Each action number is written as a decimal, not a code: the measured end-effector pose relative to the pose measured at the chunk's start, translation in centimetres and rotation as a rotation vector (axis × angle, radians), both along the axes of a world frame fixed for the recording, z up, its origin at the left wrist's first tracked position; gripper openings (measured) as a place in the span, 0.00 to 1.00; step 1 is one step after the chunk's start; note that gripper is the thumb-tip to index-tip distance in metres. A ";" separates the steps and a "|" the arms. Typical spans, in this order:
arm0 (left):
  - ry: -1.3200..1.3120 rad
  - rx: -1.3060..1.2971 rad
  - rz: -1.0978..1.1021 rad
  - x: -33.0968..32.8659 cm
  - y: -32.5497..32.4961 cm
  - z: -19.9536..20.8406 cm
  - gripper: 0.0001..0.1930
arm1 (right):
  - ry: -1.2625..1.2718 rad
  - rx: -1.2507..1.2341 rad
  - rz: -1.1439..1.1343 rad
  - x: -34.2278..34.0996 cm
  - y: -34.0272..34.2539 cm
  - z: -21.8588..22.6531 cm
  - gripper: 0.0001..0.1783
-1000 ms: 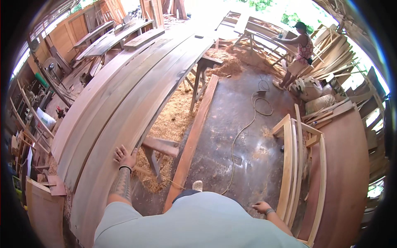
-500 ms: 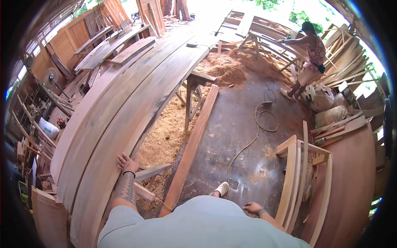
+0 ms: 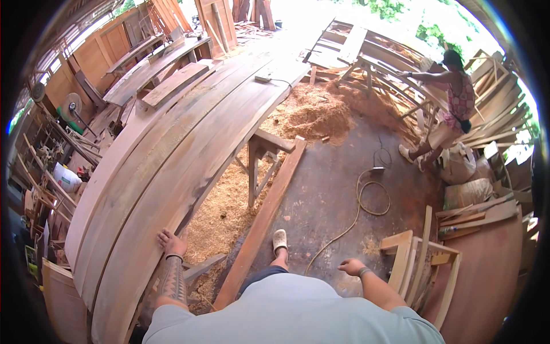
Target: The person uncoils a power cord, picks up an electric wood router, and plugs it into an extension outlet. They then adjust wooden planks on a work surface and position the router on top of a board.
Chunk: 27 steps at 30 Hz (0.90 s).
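Note:
My left hand lies flat near the front edge of a long wide wooden plank, its fingers spread over the edge area. Side by side with that plank are other long boards, separated by dark gaps. They rest on a wooden trestle. My right hand hangs in the air over the floor at my right side, holding nothing that I can see, its fingers loosely bent. Between my legs and the trestle, a narrow reddish beam runs along the floor.
A coiled cord lies on the dark floor ahead. Wooden frames stand close to my right. Sawdust heaps spread under and beyond the trestle. Far right, another person reaches toward a wooden rack. A fan stands at left.
I have stepped forward, with one foot now ahead on the floor. My left hand still rests on the plank's edge. My right hand has swung slightly forward. The other person appears farther right.

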<state>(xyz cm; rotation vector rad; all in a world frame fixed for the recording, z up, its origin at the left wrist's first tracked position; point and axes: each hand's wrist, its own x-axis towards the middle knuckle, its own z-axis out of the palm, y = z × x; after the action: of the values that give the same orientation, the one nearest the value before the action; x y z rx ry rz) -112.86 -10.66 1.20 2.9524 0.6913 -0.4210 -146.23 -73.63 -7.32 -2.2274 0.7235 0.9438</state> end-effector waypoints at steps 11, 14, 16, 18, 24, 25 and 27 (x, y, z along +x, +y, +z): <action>0.035 -0.103 -0.401 18.9 -27.5 3.1 0.61 | -0.153 0.116 -0.091 15.8 -8.5 6.5 0.25; 0.034 -0.160 -0.537 23.5 -33.5 3.7 0.59 | -0.078 0.069 -0.140 17.3 -12.9 5.4 0.26; 0.023 -0.199 -0.605 26.6 -36.4 4.0 0.57 | 0.001 0.059 -0.060 18.2 -15.5 5.2 0.26; -0.016 -0.223 -0.610 28.5 -38.4 4.2 0.53 | 0.059 0.087 0.010 18.8 -18.6 4.2 0.26; -0.284 -0.158 -0.442 32.5 -42.9 4.2 0.41 | 0.163 0.083 0.163 22.8 -29.8 0.6 0.28; -0.200 -0.291 -0.458 32.7 -43.1 4.7 0.33 | 0.183 0.069 0.180 23.9 -32.1 0.7 0.28; -0.214 -0.760 -0.446 33.2 -44.3 5.8 0.16 | 0.173 0.050 0.145 27.5 -36.1 1.3 0.28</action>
<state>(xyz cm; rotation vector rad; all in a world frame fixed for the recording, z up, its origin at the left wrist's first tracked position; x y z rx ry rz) -79.67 -55.01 6.99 2.3313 -0.1516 -0.2946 -118.77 -109.73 -6.02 -2.1967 0.6123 1.2249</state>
